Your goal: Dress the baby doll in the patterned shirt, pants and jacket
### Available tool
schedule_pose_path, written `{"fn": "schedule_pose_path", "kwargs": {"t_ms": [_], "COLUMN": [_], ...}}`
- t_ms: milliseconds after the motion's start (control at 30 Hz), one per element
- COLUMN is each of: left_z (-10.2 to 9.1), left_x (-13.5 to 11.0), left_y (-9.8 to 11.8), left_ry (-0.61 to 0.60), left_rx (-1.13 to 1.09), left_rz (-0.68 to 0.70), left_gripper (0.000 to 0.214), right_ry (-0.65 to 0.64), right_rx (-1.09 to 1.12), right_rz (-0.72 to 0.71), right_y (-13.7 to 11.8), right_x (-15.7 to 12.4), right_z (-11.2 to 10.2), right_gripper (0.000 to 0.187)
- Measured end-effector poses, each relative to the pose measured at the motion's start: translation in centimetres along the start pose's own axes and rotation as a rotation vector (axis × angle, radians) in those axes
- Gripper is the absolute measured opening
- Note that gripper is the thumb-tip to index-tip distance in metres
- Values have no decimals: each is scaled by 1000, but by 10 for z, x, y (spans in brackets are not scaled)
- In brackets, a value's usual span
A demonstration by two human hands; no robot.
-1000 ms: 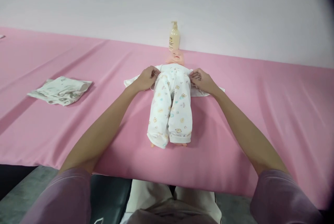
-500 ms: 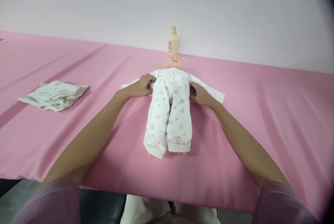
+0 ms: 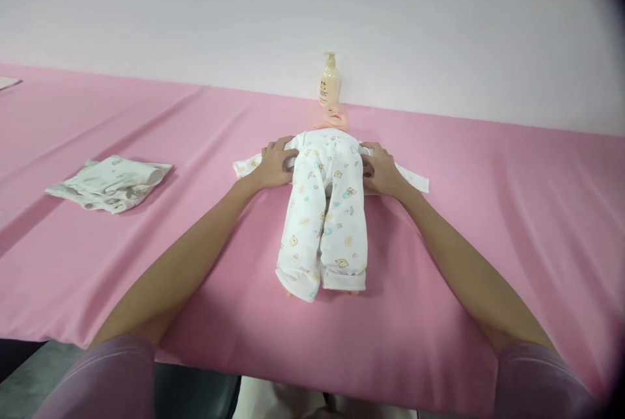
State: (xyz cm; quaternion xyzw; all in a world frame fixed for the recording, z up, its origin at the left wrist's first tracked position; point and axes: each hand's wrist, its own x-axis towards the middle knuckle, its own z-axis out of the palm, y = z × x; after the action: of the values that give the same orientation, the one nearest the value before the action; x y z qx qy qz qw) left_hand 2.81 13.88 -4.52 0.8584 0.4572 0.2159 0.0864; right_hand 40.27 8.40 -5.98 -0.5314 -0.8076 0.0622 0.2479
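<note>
A baby doll lies on its back, head toward the wall and feet toward me. It wears a white long-sleeved top and white pants, both with small animal prints. My left hand is curled round the doll's left-hand side in view, at waist height, thumb by the pants' upper edge. On the opposite side my right hand grips in the same manner. Some fingertips are tucked against the clothing and hidden. Both sleeves stretch outward past my hands, and the toes barely show below the pant cuffs.
A cream pump bottle stands behind the doll's head, close to the white wall. Folded printed cloth lies to the left on the pink table cover. A pale flat item shows at the far left edge.
Both hands have shifted slightly, with the fingers now reaching up around the doll's sides rather than tucked low beside the pants. The whole view has moved a little, and the doll remains lying down.
</note>
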Motion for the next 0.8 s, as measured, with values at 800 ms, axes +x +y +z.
{"fn": "schedule_pose_path", "kwargs": {"t_ms": [800], "left_z": [22], "left_x": [-4], "left_y": [39], "left_ry": [146], "left_rx": [35], "left_rz": [-175], "left_gripper": [45], "right_ry": [261], "right_rx": [2], "right_rz": [236], "right_y": [-26], "right_x": [-2], "right_z": [28], "right_gripper": [37]}}
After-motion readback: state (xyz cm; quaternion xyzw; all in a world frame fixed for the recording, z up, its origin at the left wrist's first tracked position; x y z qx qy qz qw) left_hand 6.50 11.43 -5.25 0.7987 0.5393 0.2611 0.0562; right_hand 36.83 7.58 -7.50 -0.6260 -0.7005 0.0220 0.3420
